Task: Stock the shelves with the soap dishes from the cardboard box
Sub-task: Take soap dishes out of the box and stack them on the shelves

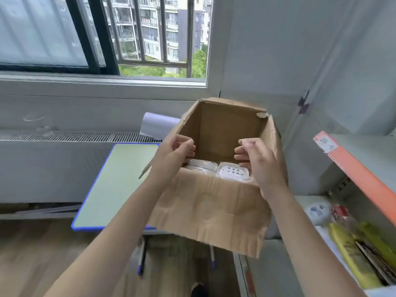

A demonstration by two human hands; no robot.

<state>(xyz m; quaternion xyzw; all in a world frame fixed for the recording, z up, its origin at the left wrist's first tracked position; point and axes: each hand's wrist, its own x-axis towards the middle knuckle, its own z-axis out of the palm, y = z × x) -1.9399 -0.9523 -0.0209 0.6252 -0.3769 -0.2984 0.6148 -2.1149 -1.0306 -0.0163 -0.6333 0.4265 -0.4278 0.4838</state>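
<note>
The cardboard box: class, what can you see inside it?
Inside the cardboard box lie white soap dishes, one showing holes. The near flap and both hands hide whatever lies deeper.

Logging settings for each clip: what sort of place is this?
Probably a small stockroom in an apartment-type room: metal shelving with packaged goods, an open cardboard box of soap dishes, a barred window.

Barred window (150, 35) w/ daylight, apartment blocks & trees beyond. Grey walls (278, 50); vent grille (75, 136) along sill ledge. Blue-edged counter (115, 185) on wood floor (32, 254). Orange-trimmed shelf unit (362, 179) at right.
</note>
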